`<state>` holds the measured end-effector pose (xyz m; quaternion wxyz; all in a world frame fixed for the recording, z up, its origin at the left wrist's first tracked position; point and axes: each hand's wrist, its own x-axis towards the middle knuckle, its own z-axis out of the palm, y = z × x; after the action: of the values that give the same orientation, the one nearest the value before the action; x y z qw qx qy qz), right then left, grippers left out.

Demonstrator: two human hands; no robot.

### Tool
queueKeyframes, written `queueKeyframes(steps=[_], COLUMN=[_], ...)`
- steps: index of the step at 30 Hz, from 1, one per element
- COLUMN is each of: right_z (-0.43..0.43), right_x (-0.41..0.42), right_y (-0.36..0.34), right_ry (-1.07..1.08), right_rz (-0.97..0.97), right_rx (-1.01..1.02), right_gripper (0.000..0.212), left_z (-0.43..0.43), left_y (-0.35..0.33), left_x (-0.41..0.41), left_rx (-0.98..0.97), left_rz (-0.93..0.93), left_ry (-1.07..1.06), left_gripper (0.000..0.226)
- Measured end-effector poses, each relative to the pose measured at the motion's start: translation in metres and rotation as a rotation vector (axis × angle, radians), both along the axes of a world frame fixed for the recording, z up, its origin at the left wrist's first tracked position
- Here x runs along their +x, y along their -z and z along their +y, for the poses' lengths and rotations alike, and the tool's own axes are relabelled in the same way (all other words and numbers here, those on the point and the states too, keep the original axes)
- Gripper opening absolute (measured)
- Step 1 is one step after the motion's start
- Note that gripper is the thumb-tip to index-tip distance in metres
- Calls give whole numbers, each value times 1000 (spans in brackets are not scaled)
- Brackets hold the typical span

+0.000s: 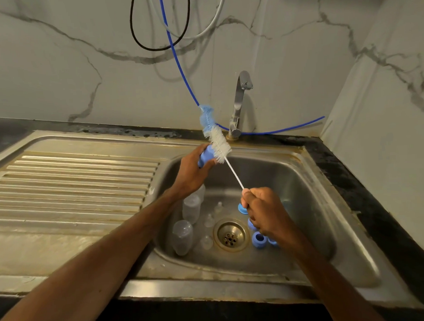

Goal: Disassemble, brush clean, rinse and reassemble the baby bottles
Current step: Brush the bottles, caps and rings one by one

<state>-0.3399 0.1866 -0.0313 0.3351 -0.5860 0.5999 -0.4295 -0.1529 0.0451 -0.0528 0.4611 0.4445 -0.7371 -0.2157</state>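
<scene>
we find the left hand (194,171) raised over the back left corner of the sink (310,188), fingers curled round a blue screw collar (204,157). the right hand (268,216) is closed in a fist on the lower end of the bottle brush (220,146). the brush's white bristles lie against the collar and its blue tip stands beyond, toward the tap (240,99). we cannot tell whether the bristles sit inside the ring or only across its rim.

down in the basin, two clear bottle bodies (184,233) lie left of the drain (230,235). several clear teats (209,220) lie between them and the drain. more blue collars (258,240) lie right of the drain, partly hidden under the right hand. we see no water falling from the tap.

in our judgement the bottles are already apart and the step in hand is brushing this collar. rinsing and reassembly appear not yet begun.

to do this step well, we advise:
- hold the collar by its outer wall, so the inner thread stays open to the bristles.
- pass the white section through the ring and turn the collar against it, rather than wiping across one face.
- take the thin wire stem (234,175) nearer the bristles, since it looks likely to flex.
- keep the work above the basin, so a slipped part lands in the sink.
</scene>
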Motion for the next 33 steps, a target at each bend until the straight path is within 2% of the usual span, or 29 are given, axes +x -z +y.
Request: queueKeyframes(steps=[4, 10, 15, 18, 21, 24, 28, 33], right_z=[-8, 0, -19, -6, -4, -18, 2, -6], right_x=[9, 7, 9, 4, 5, 8, 5, 11], right_y=[-5, 3, -6, 1, 0, -11, -7, -15], right_ry=[0, -10, 85, 24, 5, 80, 21, 60], right_rz=[1, 51, -7, 28, 55, -14, -62, -151], right_rx=[-6, 33, 4, 35, 53, 54, 118, 146], right_gripper=[49, 47, 48, 46, 44, 44, 40, 39], left_z=[3, 0, 3, 1, 0, 3, -1, 4], left_y=[3, -2, -1, -2, 0, 2, -3, -4], left_x=[-4, 6, -11, -5, 1, -15, -1, -9], left_rx=[30, 31, 31, 32, 49, 96, 67, 86], left_rz=[-63, 26, -16, 49, 25, 15, 111, 64], left_ry=[36, -61, 24, 1, 24, 106, 72, 125], left_gripper=[47, 38, 51, 44, 48, 51, 40, 42])
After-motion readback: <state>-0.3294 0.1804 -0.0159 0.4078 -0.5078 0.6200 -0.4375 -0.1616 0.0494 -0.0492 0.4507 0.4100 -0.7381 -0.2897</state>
